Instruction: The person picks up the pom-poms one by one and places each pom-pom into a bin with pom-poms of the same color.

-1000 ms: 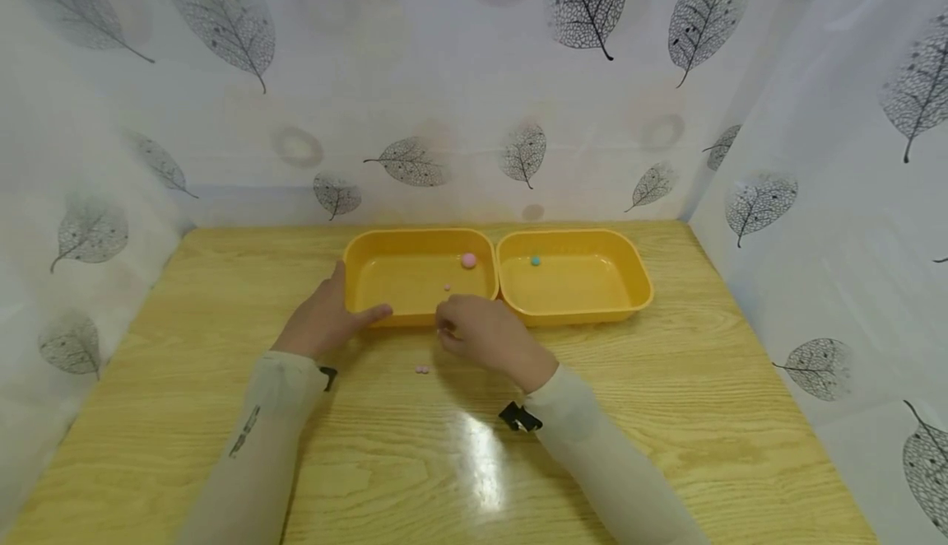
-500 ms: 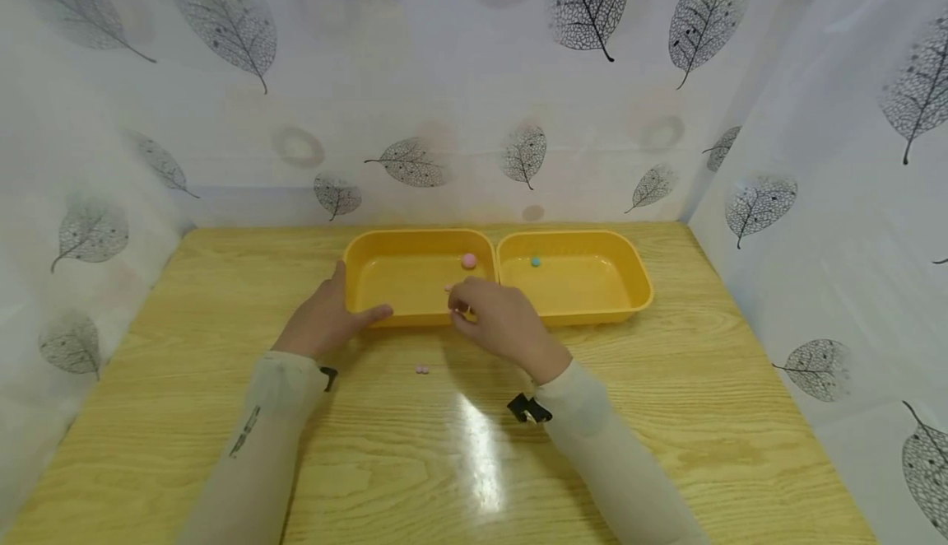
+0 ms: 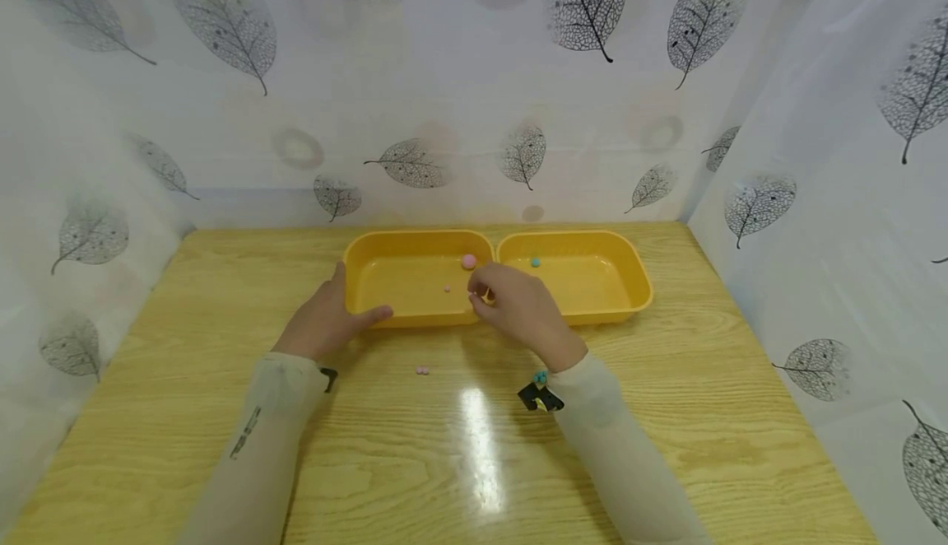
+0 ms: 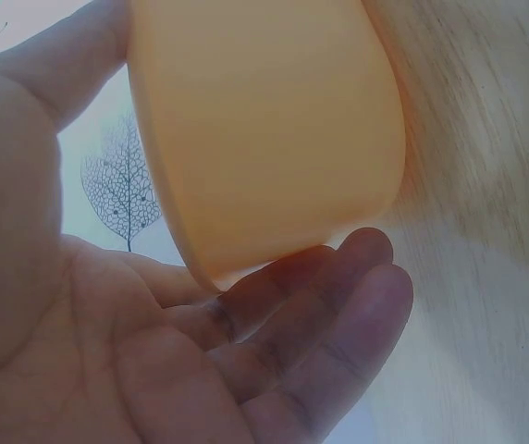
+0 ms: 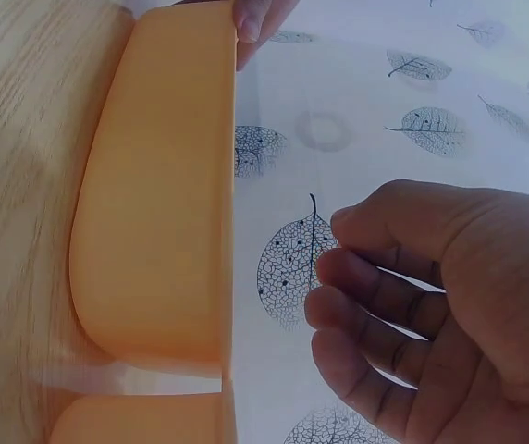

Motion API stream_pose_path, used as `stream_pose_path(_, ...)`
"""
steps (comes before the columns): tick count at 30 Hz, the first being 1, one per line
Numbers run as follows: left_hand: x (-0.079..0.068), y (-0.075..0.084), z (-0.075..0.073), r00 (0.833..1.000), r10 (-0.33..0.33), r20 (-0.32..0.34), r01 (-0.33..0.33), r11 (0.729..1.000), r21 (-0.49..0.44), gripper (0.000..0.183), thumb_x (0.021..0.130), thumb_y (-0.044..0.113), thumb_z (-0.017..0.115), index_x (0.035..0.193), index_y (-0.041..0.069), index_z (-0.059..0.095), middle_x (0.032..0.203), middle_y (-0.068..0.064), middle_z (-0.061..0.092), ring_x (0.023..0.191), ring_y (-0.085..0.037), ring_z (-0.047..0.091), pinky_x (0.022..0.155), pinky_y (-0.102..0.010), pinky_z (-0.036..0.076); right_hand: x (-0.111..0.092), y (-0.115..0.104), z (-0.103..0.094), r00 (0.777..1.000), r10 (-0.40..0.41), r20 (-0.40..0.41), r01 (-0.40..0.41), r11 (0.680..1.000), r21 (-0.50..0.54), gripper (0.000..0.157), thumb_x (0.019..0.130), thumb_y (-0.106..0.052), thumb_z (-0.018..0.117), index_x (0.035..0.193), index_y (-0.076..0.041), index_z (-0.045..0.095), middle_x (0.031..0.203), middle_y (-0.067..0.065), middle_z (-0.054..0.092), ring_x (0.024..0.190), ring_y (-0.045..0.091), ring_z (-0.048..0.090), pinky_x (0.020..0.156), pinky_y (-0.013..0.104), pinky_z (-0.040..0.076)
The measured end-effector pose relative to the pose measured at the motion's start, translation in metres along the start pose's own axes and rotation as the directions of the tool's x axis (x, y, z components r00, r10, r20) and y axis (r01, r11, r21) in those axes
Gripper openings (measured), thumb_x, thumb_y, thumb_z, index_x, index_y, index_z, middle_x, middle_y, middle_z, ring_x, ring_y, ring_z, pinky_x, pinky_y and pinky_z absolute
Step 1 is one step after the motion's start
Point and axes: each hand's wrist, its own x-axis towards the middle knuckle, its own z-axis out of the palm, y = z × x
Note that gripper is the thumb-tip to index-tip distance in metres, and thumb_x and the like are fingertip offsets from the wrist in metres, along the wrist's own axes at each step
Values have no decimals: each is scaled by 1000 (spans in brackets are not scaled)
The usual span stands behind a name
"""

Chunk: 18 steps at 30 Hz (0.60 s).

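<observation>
My left hand (image 3: 314,319) grips the left end of a yellow plastic tray (image 3: 437,320), its thumb along the front rim. In the left wrist view its fingers (image 4: 338,319) curve beside the tray's end wall. My right hand (image 3: 522,310) hovers over that tray's right end, thumb and index fingertips together at a small pink bead (image 3: 471,293). The right wrist view shows the other fingers (image 5: 357,370) loosely curled, with the bead hidden. Inside the left tray lie a larger pink ball (image 3: 469,262) and a tiny pink bead (image 3: 448,288).
A second yellow tray (image 3: 600,317) stands against the first on the right, with a small teal ball (image 3: 536,263) inside. Two tiny pink beads (image 3: 422,370) lie on the wooden table (image 3: 370,463) in front. A leaf-patterned curtain (image 3: 444,100) surrounds the table.
My right hand has risen from the left tray's front edge and moved right and away from me, over the tray's right end. The left hand and trays have stayed put.
</observation>
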Motion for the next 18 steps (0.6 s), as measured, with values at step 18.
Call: stream_pose_path(18,-2,2,0,1000,-15,14,15,1000,15,127,89,74,64,163,3,-10,163,-33,25,138,-46,44,114,-62,35,1,3,-3,1000,5,-11,-5,1000,-8,4,98,-16,69,98,-12,71,93,-1,69,79,13,61,67,30,52)
